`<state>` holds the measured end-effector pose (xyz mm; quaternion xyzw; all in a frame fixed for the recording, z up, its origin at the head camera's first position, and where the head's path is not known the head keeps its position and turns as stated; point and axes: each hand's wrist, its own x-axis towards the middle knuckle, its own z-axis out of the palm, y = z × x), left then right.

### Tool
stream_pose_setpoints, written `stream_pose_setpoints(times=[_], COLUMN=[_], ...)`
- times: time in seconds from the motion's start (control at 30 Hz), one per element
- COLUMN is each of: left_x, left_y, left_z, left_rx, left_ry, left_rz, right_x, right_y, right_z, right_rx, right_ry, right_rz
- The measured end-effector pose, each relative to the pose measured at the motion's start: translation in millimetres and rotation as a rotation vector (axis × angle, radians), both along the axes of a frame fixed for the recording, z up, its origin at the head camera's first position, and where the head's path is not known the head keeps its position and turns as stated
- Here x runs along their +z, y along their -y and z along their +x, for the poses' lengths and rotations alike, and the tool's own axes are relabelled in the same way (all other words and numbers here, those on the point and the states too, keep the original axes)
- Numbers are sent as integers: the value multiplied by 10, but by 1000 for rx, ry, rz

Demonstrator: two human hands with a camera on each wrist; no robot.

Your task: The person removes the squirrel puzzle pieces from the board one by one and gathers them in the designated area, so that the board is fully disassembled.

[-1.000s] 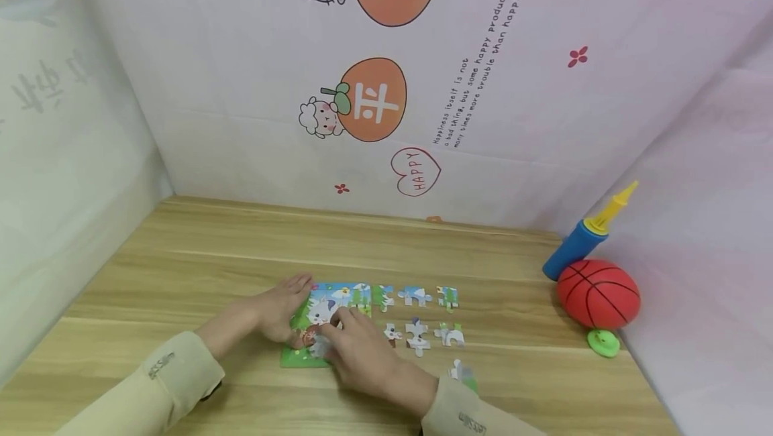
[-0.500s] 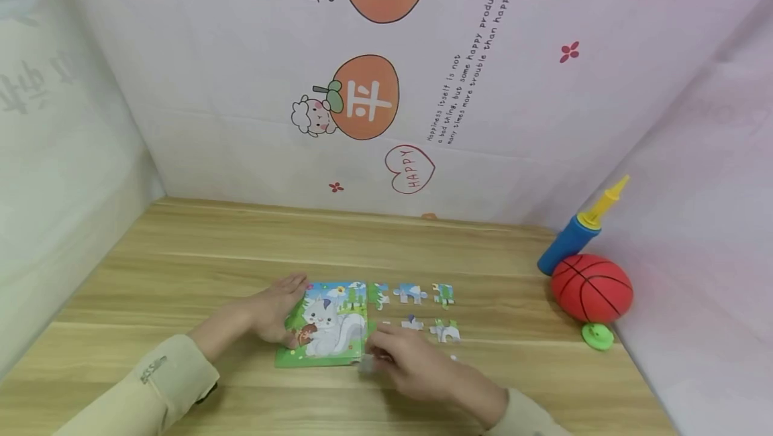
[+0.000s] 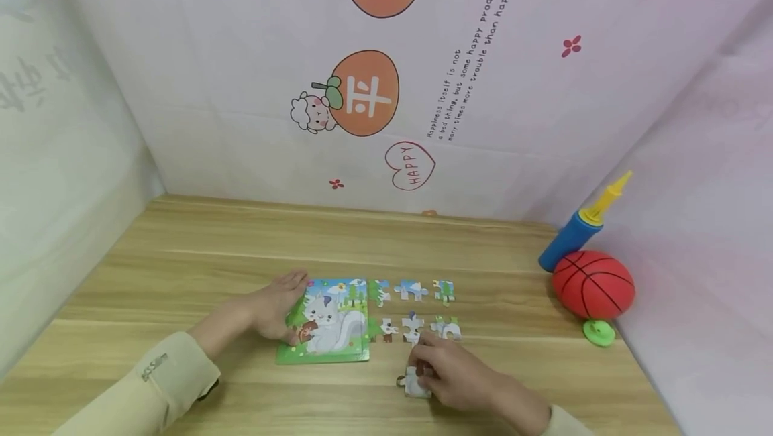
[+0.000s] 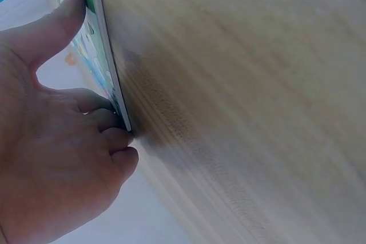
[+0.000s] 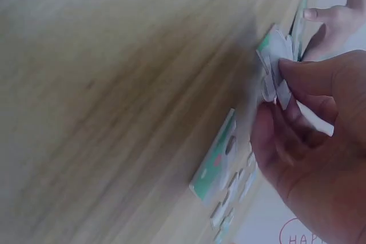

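A puzzle board (image 3: 338,329) with a white squirrel picture lies flat on the table. My left hand (image 3: 272,308) rests at its left edge; in the left wrist view the thumb lies on the board's face and the other fingers touch the edge. Right of the board's near corner, my right hand (image 3: 455,372) pinches a grey-white jigsaw piece (image 3: 413,384) between thumb and fingers. The right wrist view shows this piece (image 5: 277,52) with a green edge; whether a second piece lies against it, I cannot tell. Another green-edged piece (image 5: 214,167) lies near the right hand.
Several loose jigsaw pieces, including a tree piece (image 3: 444,291) and a tail piece (image 3: 447,328), lie in two rows right of the board. Toward the right wall stand a blue pump (image 3: 570,243), a red ball (image 3: 594,284) and a small green object (image 3: 599,333).
My right hand has moved from over the board to the right, carrying the jigsaw piece off the picture. My left hand stays at the board's left edge.
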<state>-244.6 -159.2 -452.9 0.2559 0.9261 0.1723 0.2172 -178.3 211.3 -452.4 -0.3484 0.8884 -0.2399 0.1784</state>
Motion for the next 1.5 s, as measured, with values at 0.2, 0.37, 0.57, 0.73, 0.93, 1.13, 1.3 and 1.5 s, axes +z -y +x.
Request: stream_pose_setpoints(times=[0.2,0.37,0.57,0.73,0.93,1.13,1.3,1.5], left_x=[4,6,-22,-15,6,15,58,130], left_y=[11,16,30,39,47,50,63,178], left_z=[26,45,28,21,17,19,25,15], left_rx=[6,8,7,11,-4,-17,-49,-64], left_ry=[3,2,-6,1,0,4,35,15], left_rz=[-1,6,-5,-29,-49,-7,75,19], right_x=[-15,-79,-152,-179,-164,-54,99,154], right_y=[58,82,122,172,236,395,698,1281], right_z=[26,62,152,153,110,72,-7,-173], right_rx=[-4,24,48,48,42,26,30,98], right_ry=[-119,-244,-460,-607,-653,-633,-607,-596], right_rz=[81,129,130,88,27,32,79,176])
